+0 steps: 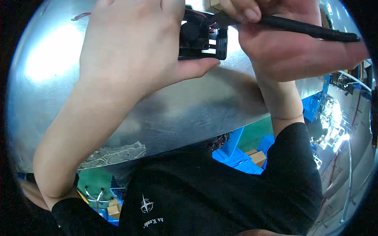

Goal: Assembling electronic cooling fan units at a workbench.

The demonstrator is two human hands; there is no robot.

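My left hand (130, 43) is closed around a black plastic housing (215, 50) near the top of the picture, its thumb along the lower edge. The housing has rectangular openings, a round dark part on its left, and thin red and black wires (211, 26) inside. In my right hand (291, 51) is a slim black pen-shaped tool (299, 26), pinched between thumb and fingers. Its front end reaches the housing beside the wires; I cannot tell whether it touches them. The rear of the tool points right, across my palm.
Both hands are above a shiny metal tabletop (177, 122). A red wire end (81, 16) lies at the upper left, and worn clear tape (114, 154) sticks to the near edge. Blue crates (240, 159) with a cardboard box (258, 158) stand below on the green floor.
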